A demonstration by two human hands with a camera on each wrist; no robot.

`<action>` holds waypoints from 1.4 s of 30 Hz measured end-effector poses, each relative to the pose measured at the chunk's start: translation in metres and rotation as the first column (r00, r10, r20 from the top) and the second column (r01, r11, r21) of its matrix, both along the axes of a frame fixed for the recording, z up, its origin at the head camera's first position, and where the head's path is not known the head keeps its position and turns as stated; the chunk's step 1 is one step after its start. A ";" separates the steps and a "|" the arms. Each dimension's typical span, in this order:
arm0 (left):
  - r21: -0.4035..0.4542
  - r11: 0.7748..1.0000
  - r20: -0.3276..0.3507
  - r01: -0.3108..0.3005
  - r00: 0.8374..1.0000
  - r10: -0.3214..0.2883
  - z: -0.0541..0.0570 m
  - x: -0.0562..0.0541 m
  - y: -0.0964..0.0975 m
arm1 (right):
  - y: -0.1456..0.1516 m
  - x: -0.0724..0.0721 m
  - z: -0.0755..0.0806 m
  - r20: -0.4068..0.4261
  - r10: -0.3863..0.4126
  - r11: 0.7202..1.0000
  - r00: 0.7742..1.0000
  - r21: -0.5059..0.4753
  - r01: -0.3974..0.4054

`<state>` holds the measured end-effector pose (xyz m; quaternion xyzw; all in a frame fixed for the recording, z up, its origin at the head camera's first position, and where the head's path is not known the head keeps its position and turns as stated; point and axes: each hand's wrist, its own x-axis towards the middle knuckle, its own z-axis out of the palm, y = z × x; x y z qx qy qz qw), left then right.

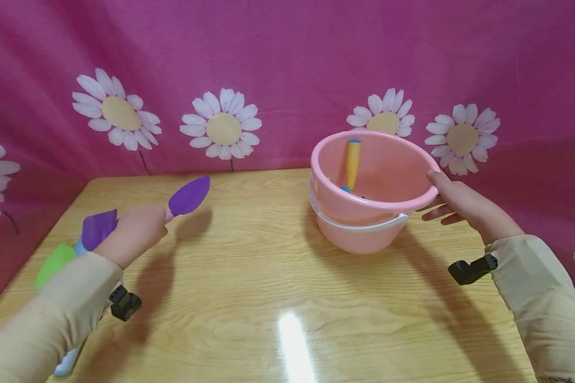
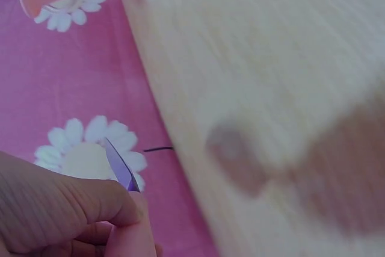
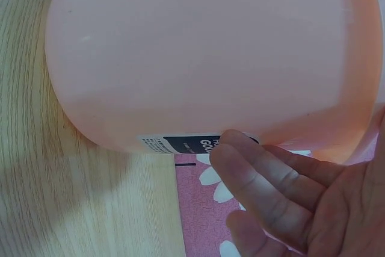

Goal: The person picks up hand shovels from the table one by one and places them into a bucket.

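In the head view my left hand (image 1: pixel 136 231) grips a toy trowel by its pink handle, its purple blade (image 1: pixel 190 195) raised over the table. The left wrist view shows thumb and fingers around that pink handle (image 2: pixel 133 233). At the right, my right hand (image 1: pixel 465 205) holds the rim of a pink bucket (image 1: pixel 364 234), thumb over the edge and fingers along the outside wall. Those fingers (image 3: pixel 264 191) lie fairly straight by the bucket's dark label (image 3: pixel 192 144) in the right wrist view. A yellow handle (image 1: pixel 352 165) with a blue end leans inside the bucket.
Left of my left hand lie a purple toy shovel (image 1: pixel 98 229) and a green toy piece (image 1: pixel 55 263), partly hidden by my sleeve. The bucket's white handle (image 1: pixel 359 227) hangs down in front. A pink flowered cloth (image 1: pixel 287 64) backs the wooden table (image 1: pixel 249 276).
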<state>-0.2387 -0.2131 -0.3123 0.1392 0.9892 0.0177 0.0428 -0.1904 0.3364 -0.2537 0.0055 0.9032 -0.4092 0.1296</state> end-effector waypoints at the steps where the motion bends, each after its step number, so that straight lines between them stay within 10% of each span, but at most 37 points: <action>1: -0.001 1.000 0.006 0.011 1.000 -0.011 0.023 0.014 0.014 | -0.001 0.000 0.000 0.000 0.000 1.000 1.000 -0.001 0.000; 5: 0.009 0.999 -0.037 0.046 0.998 -0.046 0.060 0.035 0.039 | -0.001 -0.001 0.000 -0.003 -0.002 1.000 1.000 0.003 0.002; 42: 0.073 0.985 -0.239 0.156 0.962 -0.135 0.116 0.005 0.145 | 0.001 -0.001 -0.003 -0.002 -0.024 1.000 1.000 -0.019 0.024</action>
